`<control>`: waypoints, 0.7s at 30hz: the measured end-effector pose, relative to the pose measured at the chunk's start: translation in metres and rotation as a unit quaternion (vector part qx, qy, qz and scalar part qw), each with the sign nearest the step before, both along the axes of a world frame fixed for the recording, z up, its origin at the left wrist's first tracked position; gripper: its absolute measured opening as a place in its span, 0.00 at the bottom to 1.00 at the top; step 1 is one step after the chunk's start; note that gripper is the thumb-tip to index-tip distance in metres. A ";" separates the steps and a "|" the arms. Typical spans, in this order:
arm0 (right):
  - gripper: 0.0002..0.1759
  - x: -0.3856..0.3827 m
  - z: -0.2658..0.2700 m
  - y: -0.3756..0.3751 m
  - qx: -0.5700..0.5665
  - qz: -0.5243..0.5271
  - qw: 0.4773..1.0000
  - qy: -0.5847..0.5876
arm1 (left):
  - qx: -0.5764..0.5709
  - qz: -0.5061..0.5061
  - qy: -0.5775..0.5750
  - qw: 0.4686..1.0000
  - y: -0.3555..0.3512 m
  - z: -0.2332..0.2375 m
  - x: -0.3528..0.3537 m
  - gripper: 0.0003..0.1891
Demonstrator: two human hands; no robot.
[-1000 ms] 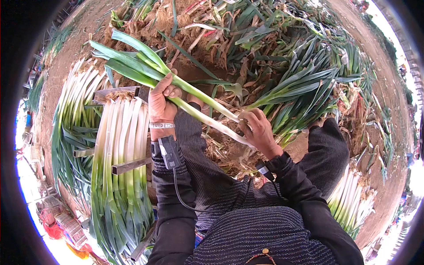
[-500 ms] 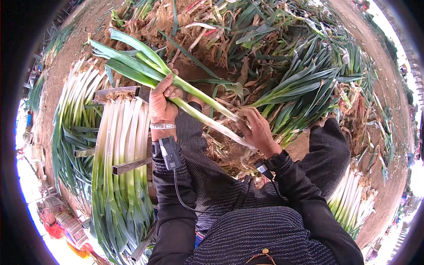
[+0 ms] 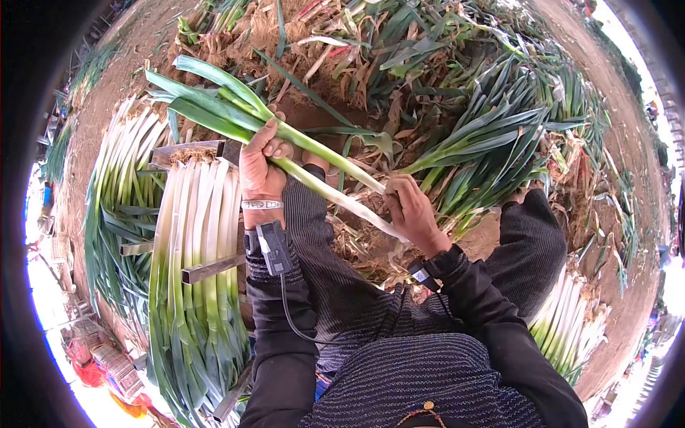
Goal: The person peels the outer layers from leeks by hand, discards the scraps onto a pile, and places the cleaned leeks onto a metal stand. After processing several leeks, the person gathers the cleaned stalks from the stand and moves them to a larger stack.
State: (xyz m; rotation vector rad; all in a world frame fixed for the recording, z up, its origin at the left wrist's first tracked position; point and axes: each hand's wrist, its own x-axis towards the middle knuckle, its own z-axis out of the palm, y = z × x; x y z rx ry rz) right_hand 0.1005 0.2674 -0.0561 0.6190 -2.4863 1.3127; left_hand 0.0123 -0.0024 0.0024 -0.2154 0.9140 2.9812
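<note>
Two leeks lie slantwise across the middle of the head view, green leaves up at the left and white ends down at the right. My left hand (image 3: 265,158) is closed round both, with the upper leek (image 3: 330,157) and the lower leek (image 3: 334,194) spreading slightly apart below the fist. Bent fingers of my right hand (image 3: 415,212) pinch the white end of the upper leek, close beside the lower one's tip. The fingertips are partly hidden, so any root there cannot be made out.
At left, trimmed leeks (image 3: 193,242) rest on a metal frame (image 3: 214,268), with another leek pile (image 3: 121,178) beyond. Untrimmed leeks (image 3: 492,143) lie at right, and cut leaves and roots (image 3: 314,43) cover the ground ahead. More white stalks (image 3: 567,314) are at lower right.
My right hand has shifted slightly at the white ends, its fingers now closed more tightly round the upper leek's tip. The leaf tops have dipped a little; my left hand keeps its grip.
</note>
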 end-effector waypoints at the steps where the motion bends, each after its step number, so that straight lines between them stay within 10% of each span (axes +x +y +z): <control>1: 0.13 0.001 0.000 0.000 -0.005 0.003 1.000 -0.008 | -0.005 0.002 -0.002 1.000 0.000 0.001 0.000 0.16; 14: 0.07 0.005 0.019 0.009 -0.116 -0.040 0.992 -0.039 | 0.000 0.029 -0.018 0.999 -0.001 0.001 -0.005 0.15; 21: 0.03 0.002 0.038 0.030 -0.495 -0.008 0.818 -0.293 | 0.042 0.013 0.036 0.998 -0.014 -0.001 -0.006 0.12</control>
